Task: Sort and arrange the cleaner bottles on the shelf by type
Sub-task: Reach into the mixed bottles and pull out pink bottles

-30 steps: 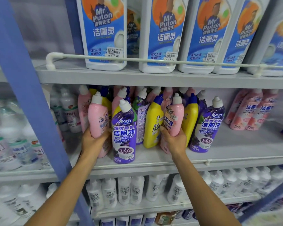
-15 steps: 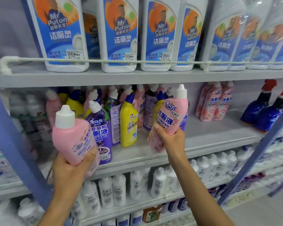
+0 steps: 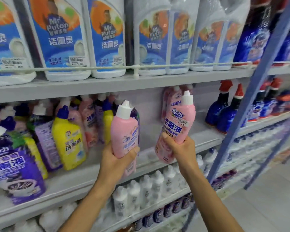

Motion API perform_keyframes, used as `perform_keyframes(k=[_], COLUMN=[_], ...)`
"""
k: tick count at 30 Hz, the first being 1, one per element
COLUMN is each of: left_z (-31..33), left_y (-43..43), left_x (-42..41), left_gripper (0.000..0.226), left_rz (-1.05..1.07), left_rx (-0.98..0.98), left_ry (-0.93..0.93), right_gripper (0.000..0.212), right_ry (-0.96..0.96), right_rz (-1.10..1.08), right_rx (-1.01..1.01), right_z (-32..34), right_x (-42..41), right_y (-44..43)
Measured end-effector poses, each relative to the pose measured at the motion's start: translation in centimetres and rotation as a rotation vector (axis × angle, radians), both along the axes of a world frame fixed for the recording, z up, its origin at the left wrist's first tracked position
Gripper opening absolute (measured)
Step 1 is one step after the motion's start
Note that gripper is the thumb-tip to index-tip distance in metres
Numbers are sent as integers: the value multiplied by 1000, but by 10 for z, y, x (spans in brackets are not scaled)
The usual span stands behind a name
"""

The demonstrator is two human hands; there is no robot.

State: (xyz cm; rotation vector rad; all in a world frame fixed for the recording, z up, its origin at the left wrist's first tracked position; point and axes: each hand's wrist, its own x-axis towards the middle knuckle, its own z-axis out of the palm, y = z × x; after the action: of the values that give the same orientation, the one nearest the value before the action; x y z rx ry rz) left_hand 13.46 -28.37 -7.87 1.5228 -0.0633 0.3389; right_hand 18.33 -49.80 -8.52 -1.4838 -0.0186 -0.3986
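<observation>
Middle shelf [image 3: 74, 186]: mixed cluster of purple, yellow and pink bottles [image 3: 70, 139] at left, pink group [image 3: 172, 102] at back right. White jugs [image 3: 64, 39] line the shelf above. Left-held pink bottle [image 3: 124, 129] is upright, off the board, before the cluster's right edge; left hand [image 3: 117, 161] is wrapped round its base. Right-held pink bottle [image 3: 177, 124] tilts right in front of the pink group, with the right hand [image 3: 179, 148] clamped on its lower body.

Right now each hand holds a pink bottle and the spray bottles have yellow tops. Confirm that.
Tops are wrong: the head view shows red tops on the spray bottles. The left hand holds the left pink bottle, the right hand the right pink bottle.
</observation>
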Motion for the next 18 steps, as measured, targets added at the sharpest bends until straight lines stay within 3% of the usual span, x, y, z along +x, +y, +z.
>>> perform_keyframes(k=[8, 11, 15, 18], left_z=[2, -2, -19, -33], left_y=[-154, -199, -239, -253], left_x=[102, 144, 189, 213], left_gripper=[32, 34, 42, 43], left_rz=[-67, -11, 103, 193], left_rx=[-4, -28, -66, -62], left_ry=[45, 63, 124, 153], right_gripper=[15, 17, 37, 34], right_ry=[-29, -33, 36, 74], right_rz=[25, 65, 99, 125], right_rx=[-78, -99, -119, -171], right_z=[3, -1, -15, -28], right_x=[71, 103, 146, 174], right_y=[-146, -182, -208, -221])
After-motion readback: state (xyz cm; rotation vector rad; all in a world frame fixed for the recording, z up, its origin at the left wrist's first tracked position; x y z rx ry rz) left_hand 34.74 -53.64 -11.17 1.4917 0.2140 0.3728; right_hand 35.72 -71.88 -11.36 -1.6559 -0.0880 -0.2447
